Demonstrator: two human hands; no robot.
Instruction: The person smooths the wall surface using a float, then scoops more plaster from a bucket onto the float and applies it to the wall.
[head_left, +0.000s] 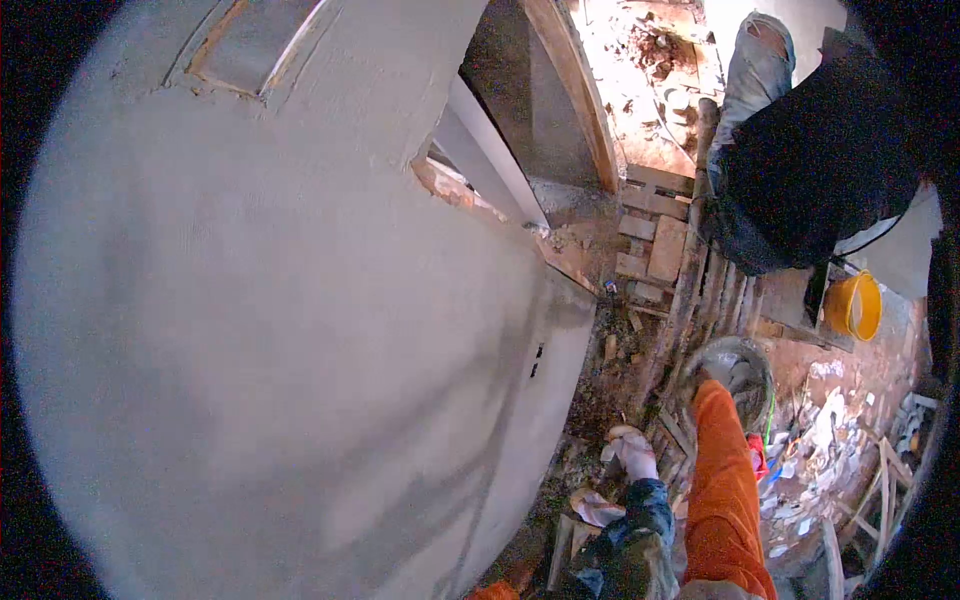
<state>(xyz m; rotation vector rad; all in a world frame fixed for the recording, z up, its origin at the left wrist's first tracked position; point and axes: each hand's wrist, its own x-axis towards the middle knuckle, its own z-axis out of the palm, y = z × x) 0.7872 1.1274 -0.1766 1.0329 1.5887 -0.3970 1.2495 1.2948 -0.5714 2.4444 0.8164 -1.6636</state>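
My right arm, in an orange sleeve (722, 470), reaches down to a round mortar tub (765, 380) holding wet grey mix. My right hand (703, 379) is at the tub's near left side, and its fingers are too dark and small to make out. Of my left arm only a bit of orange sleeve (492, 592) shows at the bottom edge. A dim brownish patch beside it may be my left hand; its fingers cannot be made out. Close by stands a narrow grey piece with a pale edge (556, 552). A large grey plastered wall (300, 300) fills the left.
A person in dark clothing (810, 160) is at the upper right, near a yellow bucket (853, 306). Wooden planks (690, 290) and rubble (625, 345) lie along the wall's foot. Scraps litter the ground (815, 450) at right. A wall opening (530, 110) has a wooden frame.
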